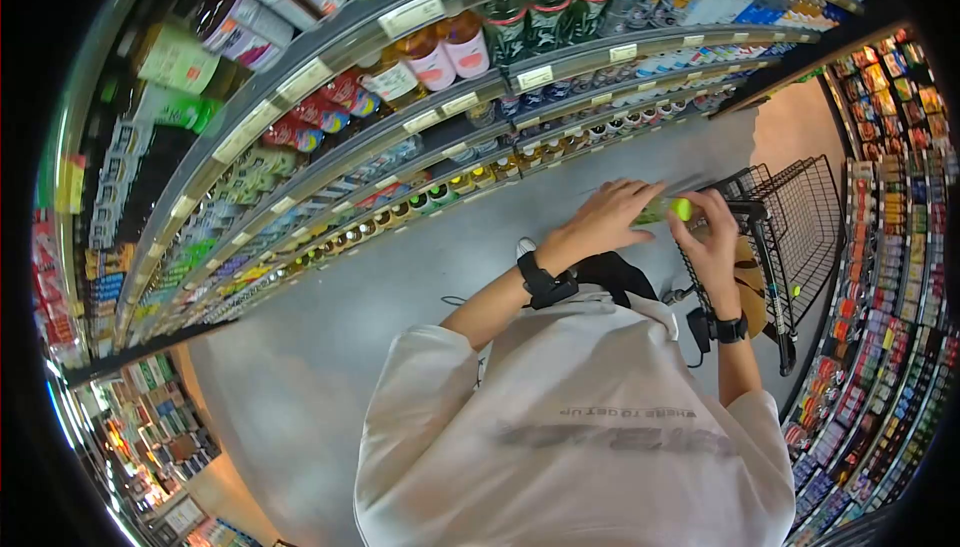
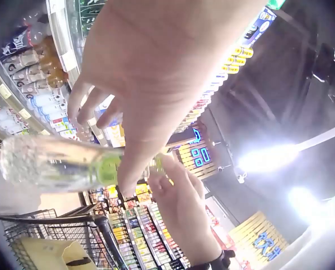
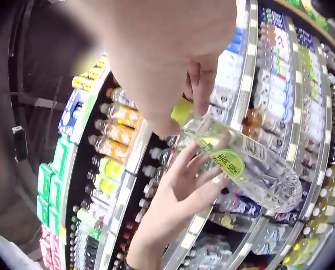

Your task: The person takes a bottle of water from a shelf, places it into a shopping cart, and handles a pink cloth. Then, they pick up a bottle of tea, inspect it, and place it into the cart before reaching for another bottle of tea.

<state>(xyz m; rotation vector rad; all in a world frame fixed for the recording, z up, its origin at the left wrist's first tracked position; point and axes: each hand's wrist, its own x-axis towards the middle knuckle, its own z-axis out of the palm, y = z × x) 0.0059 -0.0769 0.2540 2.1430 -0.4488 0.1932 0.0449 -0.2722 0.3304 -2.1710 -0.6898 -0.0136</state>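
Note:
A clear plastic bottle [image 3: 263, 174] with a green label and a yellow-green cap [image 1: 682, 209] is held up in front of the person's body, tilted in the right wrist view. My right hand [image 1: 712, 242] pinches it at the cap end with thumb and fingers. My left hand [image 1: 612, 215] is at the bottle's side, its fingers fairly straight and spread. In the left wrist view, the left thumb [image 2: 135, 169] overlaps the label, while the other fingers extend apart from the thumb. The left hand partly hides the bottle in the head view.
A black wire shopping cart [image 1: 800, 212] stands at the right, with a brown bag or box [image 2: 52, 254] at it. Long drink shelves [image 1: 440, 112] run along the left and front. More stocked shelves [image 1: 875, 347] line the right, across a grey floor [image 1: 330, 332].

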